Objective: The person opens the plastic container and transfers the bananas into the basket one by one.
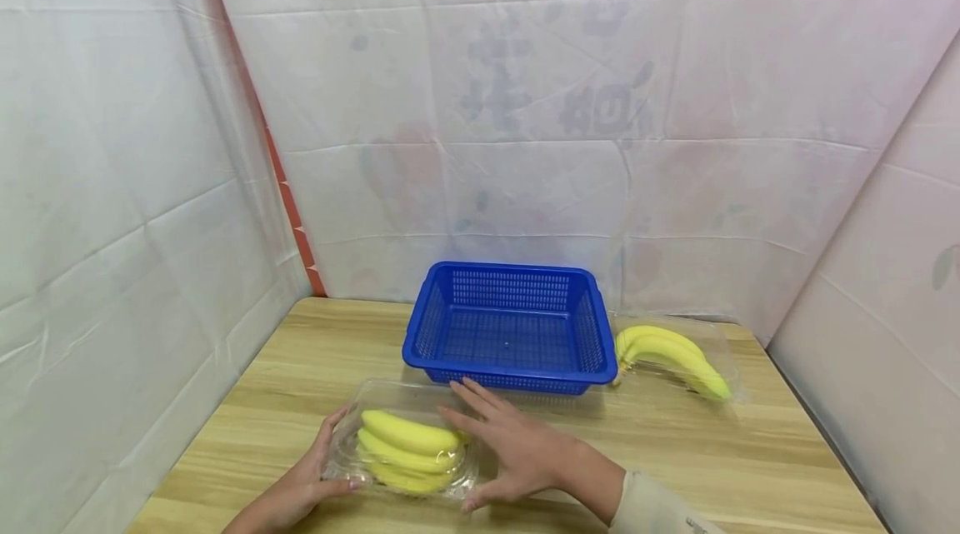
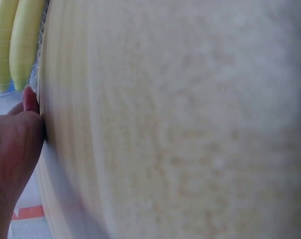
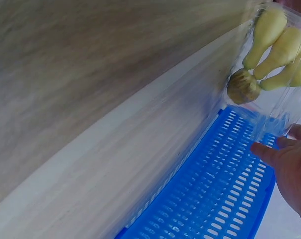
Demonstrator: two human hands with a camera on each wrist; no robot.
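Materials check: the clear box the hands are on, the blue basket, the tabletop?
Clear box: looks like thin transparent plastic, glossy; the bananas show through and glare streaks its lid. Blue basket: rigid moulded plastic, semi-gloss, slotted mesh walls. Tabletop: pale wood grain, matte; solid wood or laminate can't be told.

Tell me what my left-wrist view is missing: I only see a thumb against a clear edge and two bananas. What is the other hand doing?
Observer: The right hand lies with straight fingers along the right side of the clear box of bananas, while the left hand holds its left side.
Operator: Anything behind that box?
Observer: A blue basket stands just beyond it, with nothing visible inside.
Operator: Any more bananas around?
Observer: Yes, a second clear box of bananas lies to the right of the basket, on the wooden table.
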